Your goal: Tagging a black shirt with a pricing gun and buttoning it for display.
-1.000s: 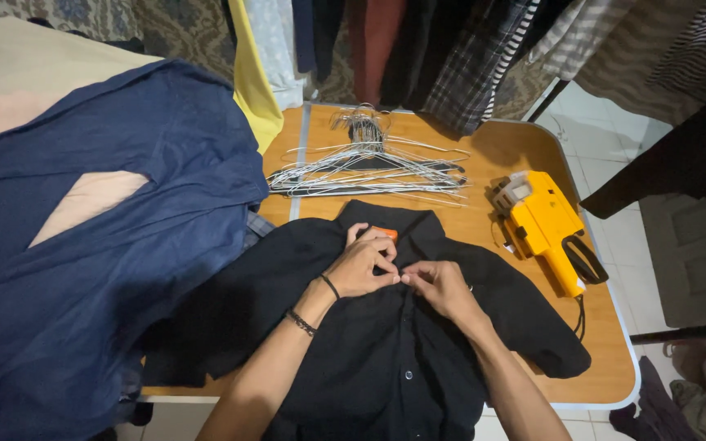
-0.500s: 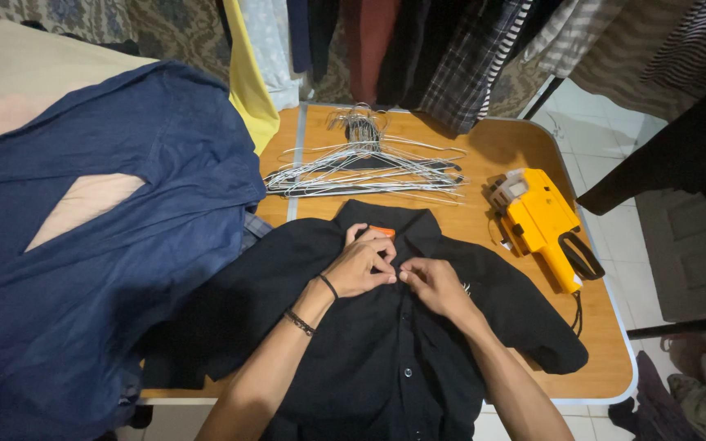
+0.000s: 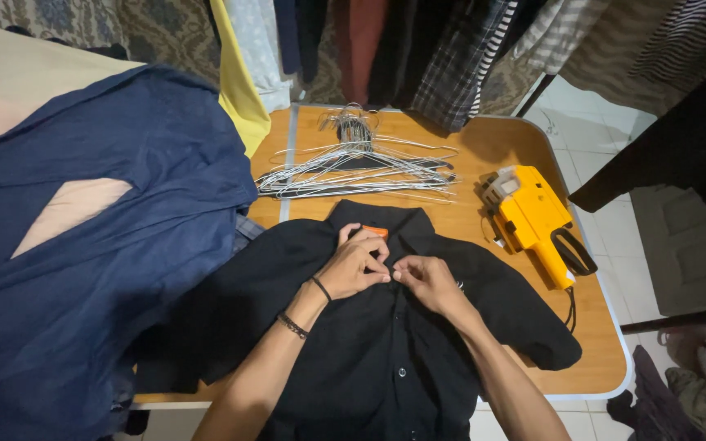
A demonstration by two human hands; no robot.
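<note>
Clothing shop backroom, hanging garments (image 3: 418,49), wire hangers (image 3: 357,167), yellow price-tag gun (image 3: 537,220)

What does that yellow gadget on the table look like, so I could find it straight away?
Start at the wooden table and look to the right of the black shirt that both hands are working on. There lies the yellow handheld tool, blocky, with a black grip loop. It is the only bright yellow plastic thing; the wire hangers behind are thin grey metal.

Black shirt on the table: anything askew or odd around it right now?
Nothing damaged or spilled. The black shirt lies flat, both hands at its placket. The navy garment overlaps its sleeve and hangs off the table edge.
</note>
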